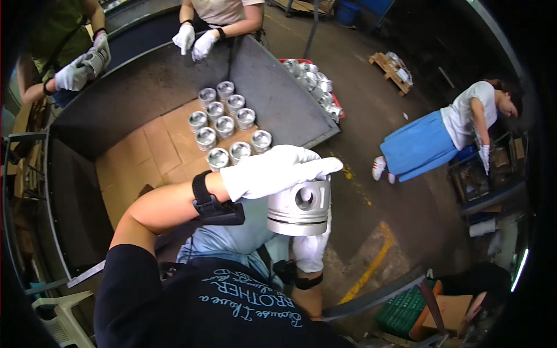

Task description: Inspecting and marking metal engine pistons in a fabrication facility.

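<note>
A silver metal piston [297, 219] is held up in front of my chest, with a round pin hole in its side and dark grooves round its lower end. My left hand [270, 172], in a white glove, lies across its upper end, and a gloved fingertip shows in the pin hole. From below and behind, my right hand [311, 253], also gloved, supports the piston; most of its fingers are hidden by it. Beyond my left forearm, several similar pistons [224, 126] stand in rows on the cardboard floor [130, 156] of a large grey metal bin [145, 93].
Across the bin, one person's gloved hands [194, 45] hang over the rim; another person's hands [81, 69] hold a metal part. A red crate [341, 114] of pistons stands outside the bin. At right, a person in a blue skirt [420, 145] leans toward a rack. A green crate [400, 310] sits lower right.
</note>
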The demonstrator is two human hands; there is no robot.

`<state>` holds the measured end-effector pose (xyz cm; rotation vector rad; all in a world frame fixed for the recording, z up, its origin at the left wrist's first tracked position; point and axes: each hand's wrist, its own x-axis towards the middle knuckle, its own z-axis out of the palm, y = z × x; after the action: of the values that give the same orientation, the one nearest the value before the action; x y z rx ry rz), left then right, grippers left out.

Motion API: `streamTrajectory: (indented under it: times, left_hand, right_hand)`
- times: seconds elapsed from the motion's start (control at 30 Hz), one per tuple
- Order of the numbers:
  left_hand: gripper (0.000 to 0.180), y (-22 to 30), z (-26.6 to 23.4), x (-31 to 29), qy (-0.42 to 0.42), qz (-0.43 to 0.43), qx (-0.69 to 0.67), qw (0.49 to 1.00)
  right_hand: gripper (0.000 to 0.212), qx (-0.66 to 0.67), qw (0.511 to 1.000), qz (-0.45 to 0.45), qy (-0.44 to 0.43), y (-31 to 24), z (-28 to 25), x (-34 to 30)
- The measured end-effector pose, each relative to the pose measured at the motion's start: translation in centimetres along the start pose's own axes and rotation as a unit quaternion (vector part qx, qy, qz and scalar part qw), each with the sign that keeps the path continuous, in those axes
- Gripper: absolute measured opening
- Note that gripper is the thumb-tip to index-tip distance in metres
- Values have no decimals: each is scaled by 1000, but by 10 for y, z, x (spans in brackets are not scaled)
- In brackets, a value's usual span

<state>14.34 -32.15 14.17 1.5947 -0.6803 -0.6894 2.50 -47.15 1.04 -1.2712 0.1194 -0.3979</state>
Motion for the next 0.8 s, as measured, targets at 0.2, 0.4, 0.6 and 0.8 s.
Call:
streamTrajectory:
  times: [0.2, 0.4, 0.6, 0.8]
  left_hand:
    - [56, -26, -20, -7, -73, 112, -35, 990]
    - [39, -51, -34, -22, -146, 147, 32, 978]
    - [32, -77, -11, -26, -34, 252, -64, 965]
    - [40, -98, 3, -14, 58, 51, -504, 860]
  right_hand:
    - [49, 280, 936, 179, -112, -10, -9, -18]
    - [69, 543, 760, 311, -175, -15, 18, -16]
    - [63, 665, 631, 351, -191, -8, 30, -16]
    - [57, 355, 899, 212, -145, 6, 41, -33]
